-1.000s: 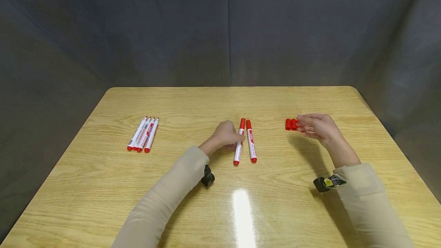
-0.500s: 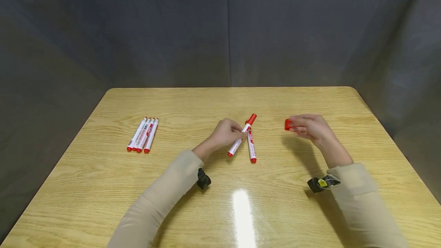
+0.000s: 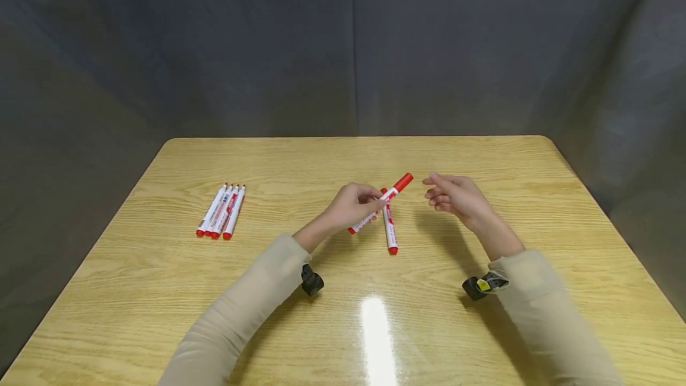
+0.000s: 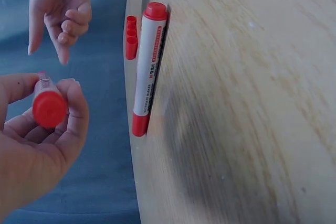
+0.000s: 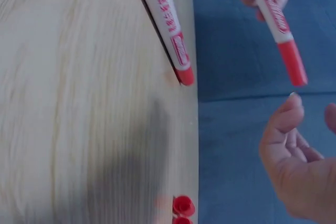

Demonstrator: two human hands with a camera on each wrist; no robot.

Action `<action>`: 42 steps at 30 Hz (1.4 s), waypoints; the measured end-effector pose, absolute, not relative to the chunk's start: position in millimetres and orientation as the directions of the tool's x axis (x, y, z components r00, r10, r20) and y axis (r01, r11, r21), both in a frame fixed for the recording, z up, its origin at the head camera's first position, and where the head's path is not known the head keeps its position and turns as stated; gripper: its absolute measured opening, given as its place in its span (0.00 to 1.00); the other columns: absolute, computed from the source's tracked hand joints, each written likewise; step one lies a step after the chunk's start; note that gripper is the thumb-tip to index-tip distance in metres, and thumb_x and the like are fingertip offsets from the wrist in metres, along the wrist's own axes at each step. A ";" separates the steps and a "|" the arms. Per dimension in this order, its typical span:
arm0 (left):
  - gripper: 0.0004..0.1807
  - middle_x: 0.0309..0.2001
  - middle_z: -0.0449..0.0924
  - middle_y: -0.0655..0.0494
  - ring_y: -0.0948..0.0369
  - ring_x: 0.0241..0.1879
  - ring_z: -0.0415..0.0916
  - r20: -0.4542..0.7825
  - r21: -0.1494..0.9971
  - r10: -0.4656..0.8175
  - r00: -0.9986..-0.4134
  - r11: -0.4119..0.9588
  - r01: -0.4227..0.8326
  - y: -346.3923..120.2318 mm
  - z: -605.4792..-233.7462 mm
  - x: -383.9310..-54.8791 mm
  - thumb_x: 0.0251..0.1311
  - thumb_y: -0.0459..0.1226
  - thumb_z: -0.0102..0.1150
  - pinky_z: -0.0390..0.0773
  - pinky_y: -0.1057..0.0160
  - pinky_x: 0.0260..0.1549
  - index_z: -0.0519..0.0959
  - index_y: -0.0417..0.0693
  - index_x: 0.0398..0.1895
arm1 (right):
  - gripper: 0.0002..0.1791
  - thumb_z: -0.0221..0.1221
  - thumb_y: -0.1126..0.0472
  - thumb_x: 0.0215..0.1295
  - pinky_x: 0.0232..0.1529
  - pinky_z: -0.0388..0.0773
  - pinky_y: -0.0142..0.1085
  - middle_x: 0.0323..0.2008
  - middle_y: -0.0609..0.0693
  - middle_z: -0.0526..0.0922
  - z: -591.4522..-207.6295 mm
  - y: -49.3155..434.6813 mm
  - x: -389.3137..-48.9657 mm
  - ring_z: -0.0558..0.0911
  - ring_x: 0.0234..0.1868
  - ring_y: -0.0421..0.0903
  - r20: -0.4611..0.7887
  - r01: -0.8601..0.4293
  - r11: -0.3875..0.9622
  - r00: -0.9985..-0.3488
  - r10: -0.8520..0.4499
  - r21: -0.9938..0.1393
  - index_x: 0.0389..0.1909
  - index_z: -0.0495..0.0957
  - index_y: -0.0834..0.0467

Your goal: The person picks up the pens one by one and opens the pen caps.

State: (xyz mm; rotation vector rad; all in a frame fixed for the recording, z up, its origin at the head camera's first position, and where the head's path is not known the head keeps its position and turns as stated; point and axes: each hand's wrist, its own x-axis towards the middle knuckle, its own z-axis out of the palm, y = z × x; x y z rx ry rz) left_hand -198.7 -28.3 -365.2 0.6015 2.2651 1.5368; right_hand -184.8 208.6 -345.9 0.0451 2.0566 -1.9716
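Observation:
Pinched between the thumb and fingers of my left hand (image 3: 351, 204) is a white whiteboard marker (image 3: 394, 192) with a red cap. It is raised at a slant, cap end toward my right hand (image 3: 458, 198). That right hand holds nothing; its fingers are loosely bent just short of the cap, a gap that shows in the right wrist view. A second capped marker (image 3: 391, 232) lies on the table under the raised one. Several loose red caps (image 4: 131, 38) stand in a row in the left wrist view; my right hand hides them in the head view.
Several uncapped markers (image 3: 220, 213) lie side by side at the left of the wooden table (image 3: 278, 326), tips pointing away. A dark curtain (image 3: 257, 46) hangs behind the table's far edge.
My left hand has picked the marker up off the table and turned its cap toward the right. My right hand has moved left, away from the row of caps.

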 end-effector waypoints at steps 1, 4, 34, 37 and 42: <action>0.14 0.36 0.77 0.35 0.44 0.32 0.77 -0.042 0.937 0.524 -0.850 0.317 0.149 -28.1 -365.3 -198.5 0.62 0.34 0.54 0.78 0.60 0.26 0.76 0.33 0.46 | 0.29 0.49 0.48 0.67 0.29 0.75 0.28 0.25 0.47 0.76 -347.1 205.2 -185.4 0.76 0.25 0.37 -0.222 0.213 0.069 -0.956 -0.192 -0.975 0.53 0.65 0.72; 0.14 0.37 0.77 0.34 0.42 0.33 0.76 -0.046 0.940 0.532 -0.845 0.309 0.144 -27.3 -365.4 -198.1 0.62 0.35 0.53 0.77 0.52 0.28 0.75 0.33 0.46 | 0.29 0.47 0.48 0.68 0.28 0.73 0.29 0.23 0.46 0.74 -351.0 195.3 -187.8 0.73 0.24 0.37 -0.206 0.195 0.068 -0.950 -0.234 -0.978 0.52 0.64 0.73; 0.16 0.19 0.63 0.53 0.65 0.15 0.58 -0.064 0.938 0.595 -0.801 0.310 0.155 -7.0 -363.4 -196.1 0.71 0.35 0.33 0.59 0.70 0.14 0.68 0.28 0.41 | 0.20 0.48 0.65 0.68 0.19 0.62 0.25 0.15 0.47 0.73 -349.2 149.8 -199.0 0.68 0.16 0.37 -0.169 0.158 -0.403 -0.986 -0.008 -0.902 0.16 0.79 0.60; 0.15 0.19 0.64 0.52 0.65 0.14 0.57 -0.066 0.934 0.588 -0.806 0.321 0.158 -5.2 -357.8 -196.2 0.71 0.35 0.33 0.58 0.70 0.13 0.68 0.30 0.40 | 0.21 0.48 0.66 0.68 0.18 0.62 0.25 0.14 0.47 0.73 -345.7 150.9 -201.0 0.68 0.15 0.37 -0.171 0.154 -0.420 -0.985 0.003 -0.894 0.15 0.79 0.61; 0.14 0.21 0.66 0.46 0.65 0.13 0.58 -0.063 0.925 0.589 -0.806 0.338 0.174 -4.4 -348.3 -196.4 0.71 0.35 0.33 0.58 0.70 0.13 0.68 0.33 0.38 | 0.21 0.49 0.67 0.67 0.17 0.64 0.24 0.13 0.48 0.74 -338.7 152.4 -201.6 0.68 0.14 0.37 -0.170 0.141 -0.445 -0.985 0.024 -0.884 0.15 0.79 0.62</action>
